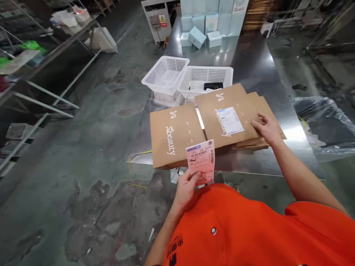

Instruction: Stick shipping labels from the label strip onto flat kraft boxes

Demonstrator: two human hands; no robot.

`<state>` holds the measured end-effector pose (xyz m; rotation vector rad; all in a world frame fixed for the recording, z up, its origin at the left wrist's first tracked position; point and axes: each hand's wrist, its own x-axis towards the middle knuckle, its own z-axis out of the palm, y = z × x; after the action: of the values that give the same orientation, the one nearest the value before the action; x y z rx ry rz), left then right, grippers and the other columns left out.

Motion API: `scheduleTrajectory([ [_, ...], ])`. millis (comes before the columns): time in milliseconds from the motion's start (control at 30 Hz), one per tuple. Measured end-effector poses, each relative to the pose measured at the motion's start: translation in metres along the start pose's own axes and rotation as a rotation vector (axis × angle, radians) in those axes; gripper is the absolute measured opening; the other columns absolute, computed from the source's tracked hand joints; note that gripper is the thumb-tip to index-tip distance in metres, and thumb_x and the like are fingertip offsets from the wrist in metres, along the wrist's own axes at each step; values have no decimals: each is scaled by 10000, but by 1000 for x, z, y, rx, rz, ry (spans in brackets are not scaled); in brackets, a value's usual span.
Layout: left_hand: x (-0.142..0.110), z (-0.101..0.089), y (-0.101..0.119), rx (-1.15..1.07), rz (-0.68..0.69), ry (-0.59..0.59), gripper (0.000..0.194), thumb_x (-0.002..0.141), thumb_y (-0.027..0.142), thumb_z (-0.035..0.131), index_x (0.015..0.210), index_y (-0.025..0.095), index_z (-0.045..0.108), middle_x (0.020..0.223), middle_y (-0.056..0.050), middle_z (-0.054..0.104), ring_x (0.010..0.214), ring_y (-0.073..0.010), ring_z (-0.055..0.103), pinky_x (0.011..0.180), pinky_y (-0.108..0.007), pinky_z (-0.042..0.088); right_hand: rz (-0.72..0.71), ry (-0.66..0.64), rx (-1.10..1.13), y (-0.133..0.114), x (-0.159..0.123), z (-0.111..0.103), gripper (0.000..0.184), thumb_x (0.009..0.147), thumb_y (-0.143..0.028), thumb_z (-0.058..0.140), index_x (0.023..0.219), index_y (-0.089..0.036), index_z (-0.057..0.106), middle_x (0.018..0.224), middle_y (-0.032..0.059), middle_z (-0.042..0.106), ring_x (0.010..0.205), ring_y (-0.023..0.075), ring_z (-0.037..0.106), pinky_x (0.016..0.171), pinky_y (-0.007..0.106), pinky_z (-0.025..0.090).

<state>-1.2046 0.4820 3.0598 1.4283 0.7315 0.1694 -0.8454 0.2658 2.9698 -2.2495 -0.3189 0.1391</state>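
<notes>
Your left hand point(188, 188) has a pink barcode label point(201, 159) pinched upright between thumb and fingers. It's a firm grasp, and the label's top edge overlaps the near edge of the flattened kraft mailer boxes point(174, 135) without the hand touching them. Label sits just off the near edge of the stainless steel table point(249, 62), over your orange shirt point(222, 229).

Your right hand point(266, 127) is released, fingers point(256, 123) lying loosely on the right part of the mailers, not clenched. Thumb not clearly visible.

Mailers lie flat on the table, printed in white with "beauty" and a script logo. A white shipping label point(229, 121) is stuck on the right-hand panel, and more flattened kraft layers point(251, 144) show under that side.

Beyond them, two white mesh plastic baskets point(165, 77) stand side by side, touching, with a black item point(213, 85) in the right one. Far end of the table has pale blue boxes point(210, 18) stacked up, a few loose ones point(196, 37) in front. Clear plastic sheeting point(321, 122) lies off the table to your right, and a yellow strap point(133, 162) trails off the near left corner to the floor.
</notes>
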Motion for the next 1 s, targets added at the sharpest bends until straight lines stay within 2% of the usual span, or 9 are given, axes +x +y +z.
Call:
scheduleTrajectory([
  [100,7,8,0,37,-72,1,281,707,414,689,715,139,743,740,-53,704,695,-174,610,658,-256,501,30,34,-111,39,18,-53,583,750,-459,697,1191,-86,612,1029,231,621,954,309,605,826,442,472],
  [167,9,11,-2,40,-111,12,310,694,438,697,688,130,731,702,-44,688,665,-167,596,632,-255,495,-50,13,-171,25,17,-62,644,663,-526,756,1132,-99,645,1129,248,575,1100,383,529,927,528,417],
  [233,9,16,-4,35,-127,24,335,697,457,696,727,125,736,730,-46,691,686,-173,604,651,-266,502,-257,-94,-136,-22,4,-47,744,695,-604,693,1265,-142,564,1324,192,466,1259,386,399,1019,562,359],
  [300,8,20,-6,48,-113,30,348,707,463,693,753,122,739,756,-55,696,718,-185,617,684,-281,508,-425,-479,133,-84,-21,-16,699,799,-580,597,1383,-228,440,1346,107,470,1222,279,464,972,441,452],
  [367,4,21,-7,38,-111,37,358,722,466,683,790,119,738,780,-65,700,744,-197,626,705,-299,515,-531,-846,299,-141,-52,18,644,785,-545,630,1323,-219,495,1211,82,568,1066,223,559,845,334,509],
  [433,-1,18,-5,-30,-85,49,359,706,432,712,898,129,723,884,-77,703,840,-216,635,732,-304,522,-540,-994,366,-177,-81,46,475,788,-510,636,1114,-165,614,933,53,643,823,168,595,683,257,491],
  [600,-9,0,16,-193,197,244,454,633,294,786,1044,180,630,1065,-70,654,1042,-189,580,815,-239,490,-524,-978,472,-199,-126,86,317,851,-464,578,836,-151,626,717,9,623,643,117,542,585,215,410],
  [800,14,-20,8,-192,115,527,312,638,366,741,609,152,517,555,55,507,513,-60,442,507,-175,369,-719,-843,334,-213,-139,112,246,879,-361,527,839,-151,647,777,30,632,706,121,545,626,218,385],
  [1000,24,-37,-19,-148,88,546,395,666,445,718,589,165,452,523,68,444,489,-52,377,479,-175,311,-724,-1083,240,-224,-117,141,229,842,-352,544,848,-153,657,764,13,637,672,117,550,603,210,380],
])
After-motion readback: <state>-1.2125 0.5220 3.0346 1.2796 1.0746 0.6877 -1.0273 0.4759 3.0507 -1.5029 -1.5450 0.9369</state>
